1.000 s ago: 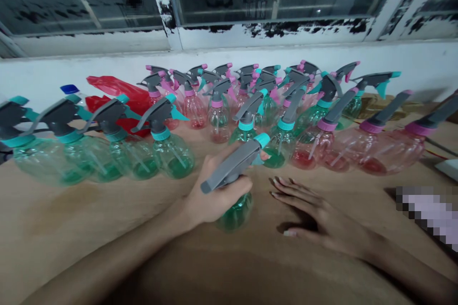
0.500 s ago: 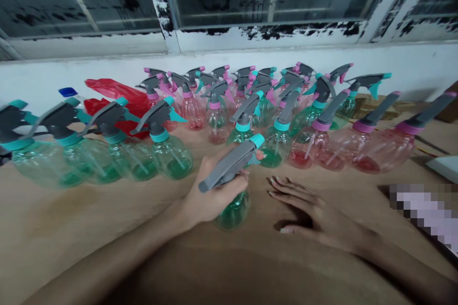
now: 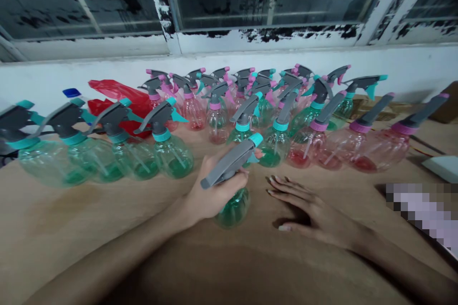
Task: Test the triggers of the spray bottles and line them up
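Note:
My left hand is wrapped round the neck of a green spray bottle with a grey trigger head and teal nozzle. The bottle stands on the wooden table, and a fingertip reaches the trigger near the nozzle. My right hand lies flat on the table just right of the bottle, fingers stretched out and holding nothing. Behind both hands stand several green spray bottles and pink spray bottles, all with grey heads.
Rows of spray bottles fill the table's far side up to the white wall under the windows. A red plastic bag lies at the back left. A white flat object sits at the right edge.
The view has shifted slightly; both hands and the held bottle stay almost where they were.

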`<state>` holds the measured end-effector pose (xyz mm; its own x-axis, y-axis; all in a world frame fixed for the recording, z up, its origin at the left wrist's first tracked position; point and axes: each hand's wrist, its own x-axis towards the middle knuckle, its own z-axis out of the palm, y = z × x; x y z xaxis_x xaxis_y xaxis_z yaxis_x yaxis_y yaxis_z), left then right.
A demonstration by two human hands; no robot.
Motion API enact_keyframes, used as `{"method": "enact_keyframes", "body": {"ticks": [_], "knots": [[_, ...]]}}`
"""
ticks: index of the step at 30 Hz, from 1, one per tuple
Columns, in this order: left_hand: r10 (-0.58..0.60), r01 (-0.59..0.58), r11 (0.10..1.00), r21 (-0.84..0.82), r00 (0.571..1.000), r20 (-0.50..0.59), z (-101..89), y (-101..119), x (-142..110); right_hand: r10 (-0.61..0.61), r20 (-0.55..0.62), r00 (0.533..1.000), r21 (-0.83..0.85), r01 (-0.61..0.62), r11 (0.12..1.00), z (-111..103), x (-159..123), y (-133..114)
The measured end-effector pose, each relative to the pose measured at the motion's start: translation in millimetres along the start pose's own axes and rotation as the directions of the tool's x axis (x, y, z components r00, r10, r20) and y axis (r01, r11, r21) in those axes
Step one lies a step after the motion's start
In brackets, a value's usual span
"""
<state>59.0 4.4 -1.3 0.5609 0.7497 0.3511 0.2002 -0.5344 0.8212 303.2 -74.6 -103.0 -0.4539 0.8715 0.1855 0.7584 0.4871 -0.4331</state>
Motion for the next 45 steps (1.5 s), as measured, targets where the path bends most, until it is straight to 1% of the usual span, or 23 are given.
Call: {"method": "enact_keyframes", "body": {"ticks": [9, 13, 15, 22, 27, 30, 36, 40, 45], "knots": [[-0.020, 0.020, 1.000, 0.011, 1.000, 0.002, -1.3, 2.8, 1.2, 0.003, 0.003, 1.000, 0.005, -0.003, 1.000, 0.1, 0.4, 0.6], [-0.036, 0.036, 0.999, -0.001, 0.996, 0.087, -4.4, 5.1, 3.6, 0.004, 0.023, 1.000, -0.042, -0.003, 0.999, 0.3, 0.2, 0.6], [-0.041, 0.040, 0.999, 0.014, 0.993, 0.114, -6.1, 6.8, 5.0, 0.003, 0.025, 1.000, -0.055, -0.001, 0.998, 0.5, -0.2, 0.7], [-0.005, -0.005, 0.994, 0.106, 0.996, 0.094, -7.7, 8.9, 5.0, 0.011, 0.027, 1.000, -0.063, -0.009, 0.998, -0.2, -0.7, -0.2], [0.037, -0.044, 0.995, 0.091, 0.997, 0.073, -7.3, 9.1, 5.2, -0.013, 0.011, 1.000, -0.027, 0.014, 1.000, -0.2, 0.0, 0.9], [0.014, -0.020, 0.995, 0.097, 0.998, 0.058, -7.1, 8.5, 5.2, -0.019, -0.006, 1.000, -0.007, 0.019, 1.000, 0.3, 0.1, 1.9], [0.014, -0.015, 0.998, 0.065, 1.000, 0.015, -3.2, 3.3, 2.0, -0.003, 0.025, 1.000, -0.035, 0.004, 0.999, 0.3, -0.5, 1.5], [0.004, 0.000, 0.994, 0.112, 0.999, -0.035, 0.0, 3.3, 0.3, -0.002, 0.014, 1.000, -0.040, 0.002, 0.999, 0.6, -0.7, 1.6], [0.012, -0.006, 0.993, 0.114, 0.999, -0.052, 1.5, 3.4, -0.5, -0.020, -0.007, 1.000, -0.005, 0.020, 1.000, 1.0, -0.2, 2.3]]}}
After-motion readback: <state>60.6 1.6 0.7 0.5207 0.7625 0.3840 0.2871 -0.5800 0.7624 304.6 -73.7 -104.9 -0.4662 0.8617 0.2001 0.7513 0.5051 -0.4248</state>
